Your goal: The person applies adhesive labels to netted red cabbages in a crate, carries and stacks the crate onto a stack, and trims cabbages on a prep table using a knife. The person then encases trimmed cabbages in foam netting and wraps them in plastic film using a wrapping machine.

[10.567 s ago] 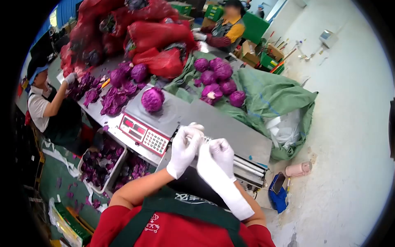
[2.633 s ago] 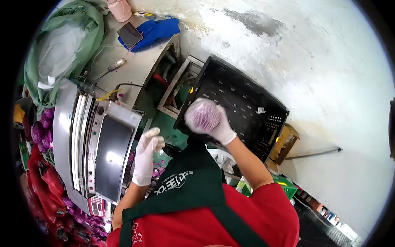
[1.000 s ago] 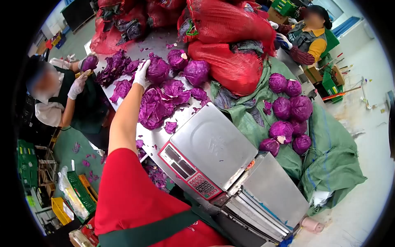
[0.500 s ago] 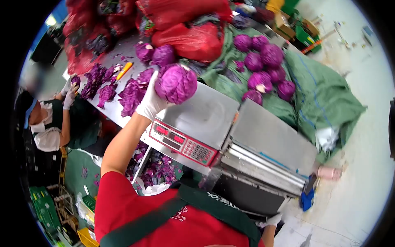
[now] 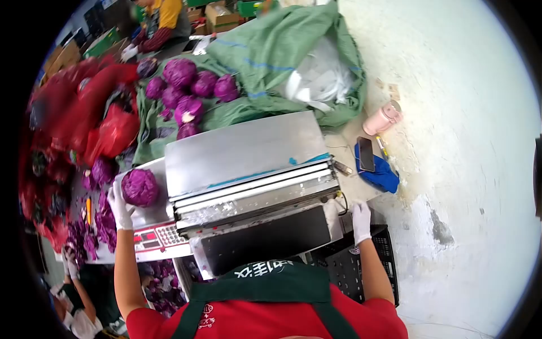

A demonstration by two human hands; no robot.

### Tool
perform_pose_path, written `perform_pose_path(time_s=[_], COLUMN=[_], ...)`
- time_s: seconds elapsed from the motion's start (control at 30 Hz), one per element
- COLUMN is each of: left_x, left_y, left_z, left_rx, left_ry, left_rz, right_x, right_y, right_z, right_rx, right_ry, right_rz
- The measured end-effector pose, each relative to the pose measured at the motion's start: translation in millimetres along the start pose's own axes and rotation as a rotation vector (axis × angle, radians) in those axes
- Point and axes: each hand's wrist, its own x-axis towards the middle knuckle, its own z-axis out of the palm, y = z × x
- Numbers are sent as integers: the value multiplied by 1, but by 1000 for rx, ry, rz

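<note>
A round purple cabbage sits low over the weighing scale's metal plate. My left hand, in a white glove, cups its lower left side, fingers along the edge and thumb beneath. Red digits glow on the scale's panel below. On the other side, my gloved right hand reaches to the table's edge above a black crate. Its fingers are stretched out, with nothing visible in them. Between the hands stands a wrapping machine with a metal top and a film roller.
More purple cabbages lie on a green sack behind the machine. Red mesh bags, trimmed leaves and a yellow-handled knife are leftward. A phone and pink bottle lie right. Co-workers stand at left and back.
My left hand has lowered the purple cabbage from the air to the scale. My view has turned right, and my right hand has come forward to the table's edge.
</note>
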Motion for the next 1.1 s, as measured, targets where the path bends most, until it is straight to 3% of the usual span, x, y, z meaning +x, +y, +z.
perform_pose_path(time_s=[0.03, 0.1, 0.17, 0.23, 0.3, 0.33, 0.4, 0.47, 0.53, 0.57, 0.63, 0.67, 0.7, 0.73, 0.8, 0.83, 0.9, 0.93, 0.97, 1.03, 1.07, 1.1], left_x=[-34, -36, 4, 2, 2, -1, 4, -34, -48, -61, -85, -100, -123, -150, -202, -226, -258, -271, -279, -294, -306, -306], left_y=[29, 33, -11, -4, -4, -4, -13, 22, 28, 25, 29, 35, 52, 74, 113, 123, 134, 132, 121, 115, 115, 100], left_z=[22, 38, 28, 33, 32, 32, 28, 49, 43, 50, 51, 55, 74, 95, 135, 156, 189, 199, 207, 207, 206, 210], left_rx=[82, 261, 664, 695, 575, 675, 516, 452, 633, 419, 424, 461, 302, 406, 439, 396, 434, 389, 326, 90, -60, -194], left_ry=[143, -61, 8, 42, 20, 111, 82, 38, 162, 296, 399, 393, 312, 321, 58, -107, -409, -546, -579, -768, -665, -620], left_rz=[22, 101, 612, 567, 516, 505, 587, 586, 656, 644, 621, 664, 769, 933, 1089, 997, 1087, 1042, 1098, 569, 454, 427], right_x=[13, 65, 101, 138, 177, 192, 212, 236, 238, 218, 170, 143, 126, 109, 66, 37, 0, -14, -19, -21, -24, -29], right_y=[-28, -44, -97, -141, -171, -183, -204, -213, -224, -243, -282, -299, -304, -296, -299, -310, -311, -312, -308, -303, -305, -305], right_z=[-1, 7, 23, 52, 92, 112, 151, 180, 185, 170, 120, 101, 93, 81, 66, 63, 67, 70, 71, 69, 68, 75], right_rx=[-192, -48, -127, -76, -180, -259, -433, -437, -100, -160, -408, -299, -86, -161, -63, 77, 147, 193, 235, 148, 114, 270], right_ry=[66, 22, -7, -119, -75, -47, -10, -85, -23, 62, 251, 270, 334, 516, 188, -309, -829, -946, -920, -812, -854, -926], right_rz=[-185, -449, -575, -589, -801, -793, -765, -701, -819, -838, -1052, -1132, -1261, -1268, -1523, -1466, -1372, -1323, -1285, -1130, -955, -792])
